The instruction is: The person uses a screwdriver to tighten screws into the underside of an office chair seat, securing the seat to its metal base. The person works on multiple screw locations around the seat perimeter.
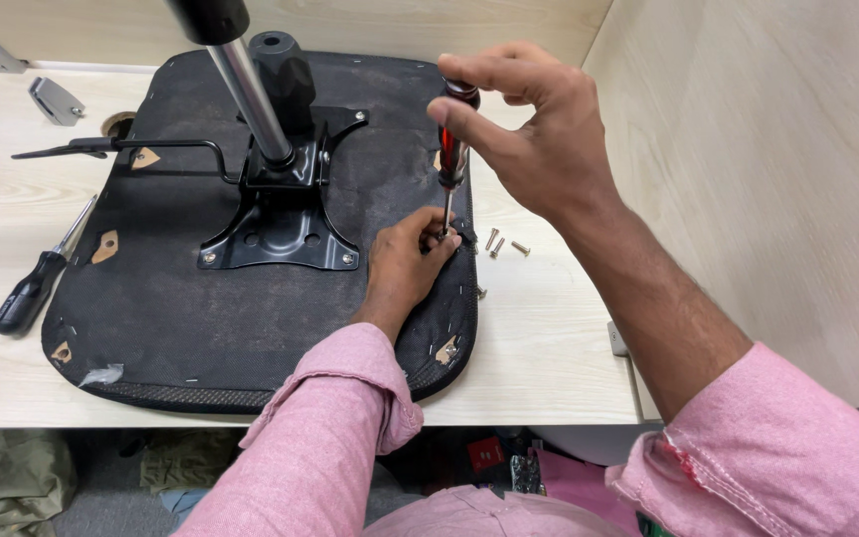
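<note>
Screwdriver [452, 149], red-black handle, thin steel shaft, upright at frame centre. Right hand [534, 129] gripping handle from above; left hand [412, 261] pinching shaft tip against black seat base [171, 308] on table [539, 348].

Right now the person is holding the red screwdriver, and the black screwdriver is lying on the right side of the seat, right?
Not quite. The head view shows the black screwdriver lying left of the seat. The right hand does hold the red screwdriver.
</note>
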